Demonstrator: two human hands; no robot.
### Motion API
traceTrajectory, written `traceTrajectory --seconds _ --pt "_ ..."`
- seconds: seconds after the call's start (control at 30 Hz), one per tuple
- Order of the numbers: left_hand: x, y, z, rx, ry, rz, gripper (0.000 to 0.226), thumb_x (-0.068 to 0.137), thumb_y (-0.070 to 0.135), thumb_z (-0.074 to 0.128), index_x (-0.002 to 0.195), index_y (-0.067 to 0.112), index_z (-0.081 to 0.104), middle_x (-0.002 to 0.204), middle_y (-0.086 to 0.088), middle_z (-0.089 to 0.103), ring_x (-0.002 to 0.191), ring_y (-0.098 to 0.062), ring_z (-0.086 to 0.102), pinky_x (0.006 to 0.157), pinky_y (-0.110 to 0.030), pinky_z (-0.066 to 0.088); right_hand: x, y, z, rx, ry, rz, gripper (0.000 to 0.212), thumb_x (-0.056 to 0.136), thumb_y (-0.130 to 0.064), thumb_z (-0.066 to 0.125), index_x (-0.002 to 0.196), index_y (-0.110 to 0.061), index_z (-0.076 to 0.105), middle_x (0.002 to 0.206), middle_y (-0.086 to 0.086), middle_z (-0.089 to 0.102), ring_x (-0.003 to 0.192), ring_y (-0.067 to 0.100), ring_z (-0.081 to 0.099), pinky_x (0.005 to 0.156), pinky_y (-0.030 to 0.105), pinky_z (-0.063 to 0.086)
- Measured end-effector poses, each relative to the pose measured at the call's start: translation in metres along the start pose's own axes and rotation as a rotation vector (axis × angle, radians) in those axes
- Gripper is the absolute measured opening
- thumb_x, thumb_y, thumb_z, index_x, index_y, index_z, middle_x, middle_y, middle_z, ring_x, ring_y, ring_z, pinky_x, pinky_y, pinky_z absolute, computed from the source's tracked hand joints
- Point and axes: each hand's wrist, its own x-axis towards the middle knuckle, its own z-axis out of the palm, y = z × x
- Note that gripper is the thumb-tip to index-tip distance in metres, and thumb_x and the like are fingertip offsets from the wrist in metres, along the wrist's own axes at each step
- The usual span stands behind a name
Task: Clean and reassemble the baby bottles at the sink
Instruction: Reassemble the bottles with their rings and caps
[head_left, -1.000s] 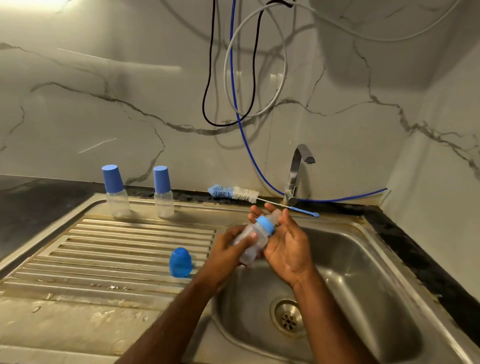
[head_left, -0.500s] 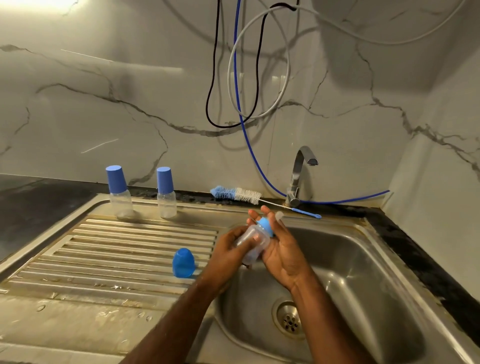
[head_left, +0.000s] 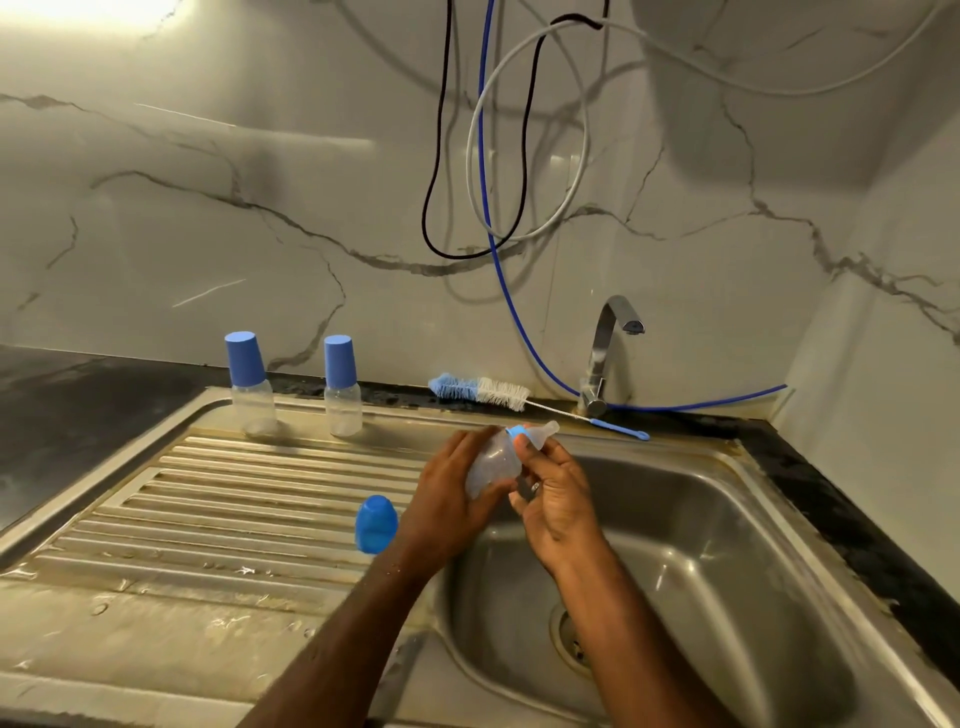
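Our left hand (head_left: 447, 499) wraps its fingers (head_left: 470, 447) round the clear body of a baby bottle (head_left: 493, 460), and our right hand (head_left: 558, 499) pinches its blue collar (head_left: 517, 431) below the teat, over the basin's left edge. The sink (head_left: 727, 545) basin lies open below. We count three bottles: two capped bottles (head_left: 343, 384) at the drainboard's back edge, one loose blue cap (head_left: 375, 524) beside the basin, one brush (head_left: 483, 389) along the back rim.

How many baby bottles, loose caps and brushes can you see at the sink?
Clear plastic baby bottles: 3, two standing capped on the drainboard and one with a blue collar and teat held in both hands, left hand, right hand
Loose blue plastic caps: 1
Blue and white bottle brushes: 1
Total: 5
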Motion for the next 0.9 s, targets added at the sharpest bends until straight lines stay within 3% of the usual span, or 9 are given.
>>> traceTrajectory --seconds 0.13,0.23,0.37,0.47,0.57,0.67,0.77,0.83,0.9 --pt "0.004 0.002 -0.027 0.027 0.050 -0.018 0.059 0.086 0.035 0.078 0.139 0.022 0.055 0.127 0.012 0.059 0.111 0.001 0.057 0.091 -0.011 0.044 -0.006 0.006 0.008 -0.091 -0.042 -0.011 0.056 0.069 -0.032 0.077 0.123 -0.024 0.061 0.109 -0.002 0.074 0.109 0.016 0.066 0.108 0.046 0.038" --pt "0.000 -0.004 -0.072 -0.156 0.123 -0.108 0.050 0.081 0.034 0.080 0.127 0.027 0.062 0.113 0.012 0.068 0.101 0.001 0.066 0.081 -0.013 0.052 -0.010 0.020 0.009 -0.314 -0.182 -0.005 0.061 0.078 -0.038 0.076 0.134 -0.028 0.053 0.117 -0.005 0.073 0.109 0.011 0.067 0.104 0.041 0.043" --pt "-0.023 -0.026 -0.110 -0.225 0.313 -0.261 0.044 0.080 0.030 0.081 0.121 0.021 0.068 0.110 0.003 0.072 0.102 -0.010 0.067 0.087 -0.030 0.056 -0.008 0.048 0.019 -0.742 -0.374 -0.040 0.051 0.084 -0.014 0.080 0.124 -0.032 0.054 0.124 0.002 0.066 0.107 0.007 0.065 0.086 0.023 0.056" --pt "-0.032 -0.038 -0.123 -0.254 0.380 -0.377 0.045 0.082 0.023 0.083 0.124 0.020 0.066 0.112 0.000 0.071 0.105 -0.015 0.068 0.089 -0.036 0.057 -0.006 0.066 0.038 -1.150 -0.458 -0.126 0.064 0.074 -0.036 0.086 0.126 -0.041 0.049 0.124 -0.006 0.062 0.105 0.010 0.058 0.091 0.032 0.055" --pt "-0.034 -0.042 -0.122 -0.291 0.385 -0.423 0.044 0.081 0.023 0.083 0.121 0.025 0.064 0.108 0.002 0.072 0.100 -0.014 0.070 0.086 -0.036 0.060 -0.007 0.079 0.048 -1.293 -0.502 -0.152 0.078 0.065 -0.056 0.082 0.131 -0.050 0.042 0.129 -0.012 0.056 0.111 0.011 0.058 0.095 0.037 0.054" --pt "-0.033 -0.046 -0.117 -0.249 0.334 -0.422 0.051 0.079 0.023 0.085 0.126 0.022 0.064 0.112 0.002 0.071 0.102 -0.009 0.068 0.089 -0.034 0.058 -0.002 0.088 0.049 -1.283 -0.428 -0.296 0.058 0.077 -0.041 0.082 0.126 -0.044 0.051 0.124 -0.011 0.059 0.104 0.008 0.060 0.088 0.027 0.055" --pt "-0.029 -0.050 -0.115 -0.203 0.260 -0.388 0.057 0.076 0.021 0.087 0.128 0.023 0.064 0.117 0.009 0.069 0.108 0.004 0.062 0.090 -0.018 0.050 0.007 0.073 0.045 -0.991 -0.212 -0.308 0.044 0.084 -0.028 0.079 0.120 -0.034 0.054 0.111 -0.010 0.063 0.094 0.004 0.065 0.070 0.012 0.050" --pt "-0.027 -0.052 -0.109 -0.123 0.191 -0.345 0.060 0.074 0.017 0.089 0.128 0.025 0.064 0.118 0.013 0.068 0.108 0.013 0.057 0.089 -0.005 0.042 0.012 0.057 0.037 -0.717 -0.047 -0.341 0.038 0.084 -0.026 0.080 0.112 -0.030 0.054 0.103 -0.003 0.070 0.079 0.002 0.069 0.061 0.014 0.051" --pt "-0.024 -0.053 -0.102 -0.004 0.131 -0.297 0.064 0.072 0.016 0.090 0.130 0.024 0.063 0.121 0.011 0.067 0.109 0.010 0.056 0.092 -0.007 0.039 0.014 0.047 0.029 -0.584 0.037 -0.408 0.036 0.083 -0.025 0.081 0.109 -0.025 0.057 0.100 0.002 0.072 0.080 0.005 0.070 0.067 0.024 0.057"
